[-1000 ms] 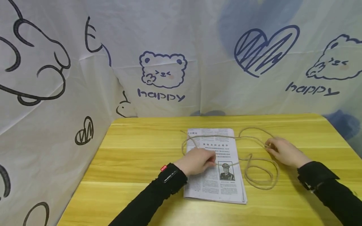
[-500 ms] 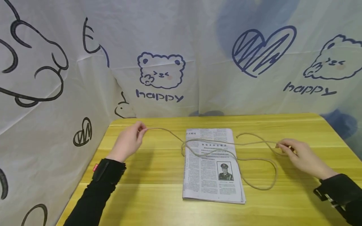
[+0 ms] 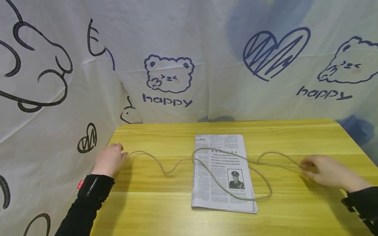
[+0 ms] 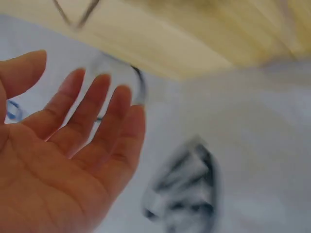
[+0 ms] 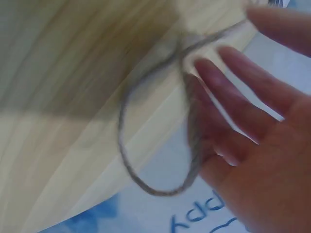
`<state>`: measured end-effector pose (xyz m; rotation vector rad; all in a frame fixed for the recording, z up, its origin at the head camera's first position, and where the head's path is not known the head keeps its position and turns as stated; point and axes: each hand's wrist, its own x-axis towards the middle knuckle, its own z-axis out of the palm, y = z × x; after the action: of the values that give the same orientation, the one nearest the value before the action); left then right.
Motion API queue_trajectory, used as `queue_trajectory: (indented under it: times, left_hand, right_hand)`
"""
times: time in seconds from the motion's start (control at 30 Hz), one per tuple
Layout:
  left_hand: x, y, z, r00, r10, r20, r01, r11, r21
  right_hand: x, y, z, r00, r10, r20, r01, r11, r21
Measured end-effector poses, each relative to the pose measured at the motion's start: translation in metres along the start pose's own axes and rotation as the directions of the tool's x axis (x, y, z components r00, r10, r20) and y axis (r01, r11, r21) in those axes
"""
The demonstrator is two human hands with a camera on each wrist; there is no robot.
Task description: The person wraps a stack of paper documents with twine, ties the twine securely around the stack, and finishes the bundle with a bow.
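A folded newspaper [image 3: 212, 193] with a small portrait photo lies flat at the middle of the wooden table. Across its upper part runs a thin twine rope [image 3: 160, 165], which crosses itself at the paper's left edge and forms a loose loop over the photo side. My left hand [image 3: 107, 160] is at the table's left edge beside one rope end; in the left wrist view its fingers [image 4: 114, 116] are spread and hold nothing. On the right, my right hand [image 3: 330, 172] is beside a doubled stretch of rope. The right wrist view shows this rope loop [image 5: 124, 145] against loosely extended fingers, thumb apart.
The yellow wood-grain table [image 3: 159, 209] reaches to a white cloth backdrop [image 3: 218, 59] with bear, heart and "happy" drawings. More of this cloth hangs along the left side, close to my left hand.
My left hand has gone from over the newspaper to the left table edge, drawing a rope end out and then down. My right hand has moved right; the rope loop now lies over the newspaper's lower half.
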<state>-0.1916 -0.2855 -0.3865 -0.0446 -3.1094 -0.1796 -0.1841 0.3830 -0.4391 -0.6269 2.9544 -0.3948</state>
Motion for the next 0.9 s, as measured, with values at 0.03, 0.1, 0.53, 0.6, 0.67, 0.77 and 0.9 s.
queue_trajectory:
  times: [0.03,0.1,0.53,0.6,0.67,0.77,0.9]
  left_hand:
    - [0.001,0.009,0.006,0.999,0.033,-0.014,-0.033,0.999,-0.005]
    - [0.006,0.033,0.016,0.992,0.115,-0.045,-0.117,0.993,-0.03]
    - [0.018,0.184,0.062,0.819,0.565,0.097,-0.537,0.816,-0.214]
    - [0.018,0.186,0.067,0.822,0.558,0.113,-0.52,0.817,-0.25]
    - [0.018,0.183,0.069,0.833,0.542,0.107,-0.496,0.819,-0.29]
    - [0.021,0.174,0.067,0.86,0.506,0.069,-0.455,0.82,-0.346]
    - [0.027,0.161,0.06,0.91,0.415,0.006,-0.382,0.843,-0.378]
  right_hand:
    - [0.002,-0.005,0.001,0.999,-0.021,-0.03,0.021,1.0,-0.003]
    - [0.009,-0.019,0.003,0.993,-0.044,-0.113,0.045,0.999,0.0]
    - [0.075,-0.075,0.048,0.971,-0.175,-0.164,0.179,0.984,0.016]
    - [0.079,-0.074,0.052,0.971,-0.182,-0.154,0.185,0.983,0.008]
    - [0.079,-0.073,0.054,0.97,-0.193,-0.145,0.198,0.98,0.02]
    - [0.077,-0.072,0.053,0.971,-0.21,-0.117,0.218,0.975,0.053]
    - [0.066,-0.073,0.048,0.967,-0.224,-0.126,0.239,0.963,0.121]
